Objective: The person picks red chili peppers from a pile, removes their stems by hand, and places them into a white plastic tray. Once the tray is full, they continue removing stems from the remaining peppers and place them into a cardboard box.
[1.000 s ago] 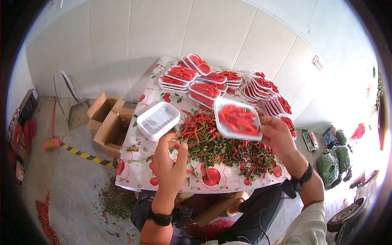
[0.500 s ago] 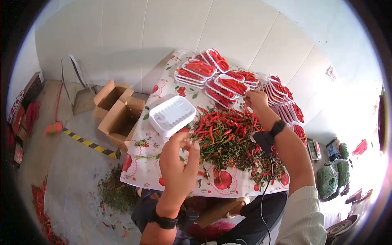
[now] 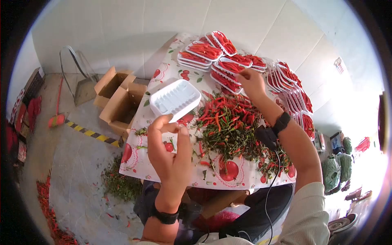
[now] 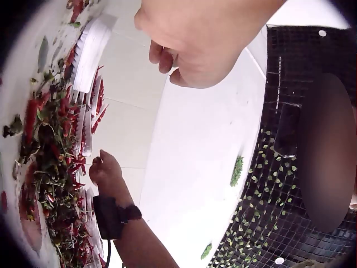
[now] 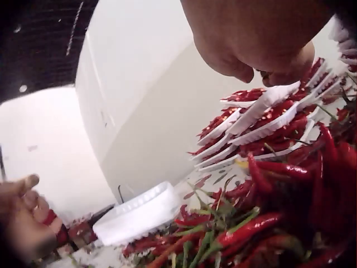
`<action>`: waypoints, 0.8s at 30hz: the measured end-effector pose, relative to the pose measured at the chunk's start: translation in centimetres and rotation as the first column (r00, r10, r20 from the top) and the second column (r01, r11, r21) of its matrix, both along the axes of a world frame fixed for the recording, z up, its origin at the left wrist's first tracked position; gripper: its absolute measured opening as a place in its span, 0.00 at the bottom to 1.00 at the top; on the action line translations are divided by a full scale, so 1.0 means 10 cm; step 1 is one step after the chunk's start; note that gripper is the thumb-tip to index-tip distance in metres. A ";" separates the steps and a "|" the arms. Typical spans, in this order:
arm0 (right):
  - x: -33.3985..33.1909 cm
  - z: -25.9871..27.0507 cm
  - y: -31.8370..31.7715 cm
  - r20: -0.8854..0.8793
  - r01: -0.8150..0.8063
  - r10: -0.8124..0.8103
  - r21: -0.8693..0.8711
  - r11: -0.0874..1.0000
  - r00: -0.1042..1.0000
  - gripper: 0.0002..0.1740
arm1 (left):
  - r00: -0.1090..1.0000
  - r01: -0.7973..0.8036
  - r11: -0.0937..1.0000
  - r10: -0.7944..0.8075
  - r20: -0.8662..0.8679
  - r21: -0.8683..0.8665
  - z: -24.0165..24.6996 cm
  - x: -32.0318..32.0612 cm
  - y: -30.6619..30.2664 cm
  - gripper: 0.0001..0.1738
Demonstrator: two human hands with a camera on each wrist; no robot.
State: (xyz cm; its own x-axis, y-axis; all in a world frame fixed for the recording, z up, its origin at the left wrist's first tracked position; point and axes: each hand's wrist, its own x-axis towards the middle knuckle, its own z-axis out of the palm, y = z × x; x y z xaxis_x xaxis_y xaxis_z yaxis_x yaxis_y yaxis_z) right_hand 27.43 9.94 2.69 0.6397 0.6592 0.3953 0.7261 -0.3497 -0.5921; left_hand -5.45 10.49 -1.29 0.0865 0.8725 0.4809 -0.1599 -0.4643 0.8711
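Covering much of the table (image 3: pixel 173 61), heaped chillies (image 3: pixel 228 126) lie before stacked chilli-filled trays (image 3: pixel 204 51), with a white tray (image 3: pixel 175 98) near the left hand (image 3: pixel 171 159), its thumb and fingers parted, and the right hand (image 3: pixel 254 86) at a filled tray's edge, grip unclear from here.

right hand (image 5: pixel 256 42) at chilli-filled trays (image 5: pixel 265 107) | white tray (image 5: pixel 136 218) beside loose chillies (image 5: pixel 251 230)

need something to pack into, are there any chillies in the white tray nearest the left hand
No, the white tray nearest the left hand shows only its bare, ribbed inside.
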 end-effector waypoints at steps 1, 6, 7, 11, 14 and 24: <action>-0.18 0.02 0.03 0.033 -0.066 0.069 -0.074 0.995 0.997 0.19 | 1.000 -0.012 1.000 0.012 0.003 0.001 -0.01 -0.01 0.01 0.20; -0.97 0.21 -0.06 -0.088 -0.422 0.413 -0.196 0.885 0.907 0.13 | 0.997 0.007 0.997 -0.002 -0.075 0.072 -0.07 -0.02 0.04 0.19; -1.08 0.23 -0.15 -0.125 -0.468 0.452 -0.166 0.868 0.883 0.12 | 0.997 0.015 0.997 -0.010 -0.072 0.071 -0.07 -0.03 0.04 0.19; -1.23 0.33 -0.69 -0.175 -0.459 0.425 -0.302 0.835 0.888 0.12 | 0.994 0.063 0.998 -0.061 -0.092 0.013 0.00 -0.07 0.01 0.18; -1.10 0.26 -1.15 -0.078 -0.373 0.368 -0.318 0.872 0.927 0.15 | 0.985 0.161 0.987 -0.159 -0.072 0.020 -0.06 -0.03 0.01 0.18; -0.92 0.00 -2.26 -0.026 -0.202 0.206 -0.351 0.914 0.978 0.17 | 0.823 0.503 0.847 -0.409 -0.393 0.172 -0.14 0.12 -0.32 0.13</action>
